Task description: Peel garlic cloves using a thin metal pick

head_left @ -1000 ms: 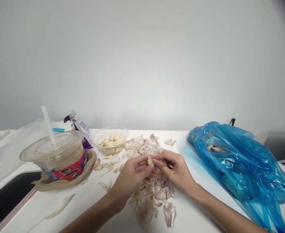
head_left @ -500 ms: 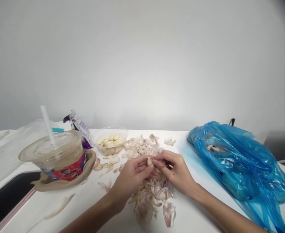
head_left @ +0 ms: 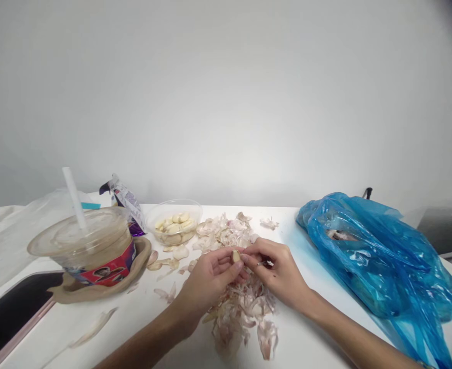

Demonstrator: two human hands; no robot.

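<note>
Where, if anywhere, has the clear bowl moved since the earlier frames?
No. The clear bowl keeps its place against the table's far edge; no direction to report.

Table (head_left: 298,343) and wall (head_left: 226,102) show an indoor room

The white table (head_left: 295,344) carries garlic skins (head_left: 252,306), a clear bowl (head_left: 154,217), a blue bag (head_left: 379,266).
</note>
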